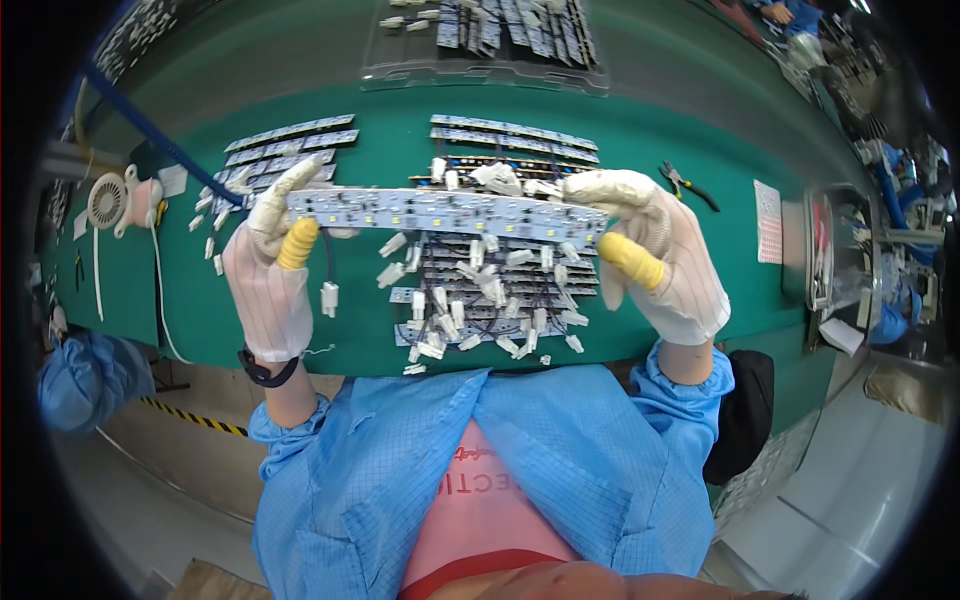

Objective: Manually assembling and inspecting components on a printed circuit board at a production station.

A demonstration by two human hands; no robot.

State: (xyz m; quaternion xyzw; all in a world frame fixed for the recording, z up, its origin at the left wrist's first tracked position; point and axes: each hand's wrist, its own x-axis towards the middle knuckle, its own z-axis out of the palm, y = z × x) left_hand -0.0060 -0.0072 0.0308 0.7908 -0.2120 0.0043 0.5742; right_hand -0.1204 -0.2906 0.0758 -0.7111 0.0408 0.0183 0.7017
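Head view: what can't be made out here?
Head view:
LED strip, back: faces away from the camera
Central boards, middle: covered by the LED strip and white connectors
Clear tray, far end: cut off by the picture's top edge
LED strip's finest component detail: too small

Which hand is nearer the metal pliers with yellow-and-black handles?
Right. The white-gloved right hand is just short of the pliers; the white-gloved left hand is far to their left.

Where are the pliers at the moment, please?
In the head view, the pliers lie on the green table at upper right, just beyond the gloved right hand.
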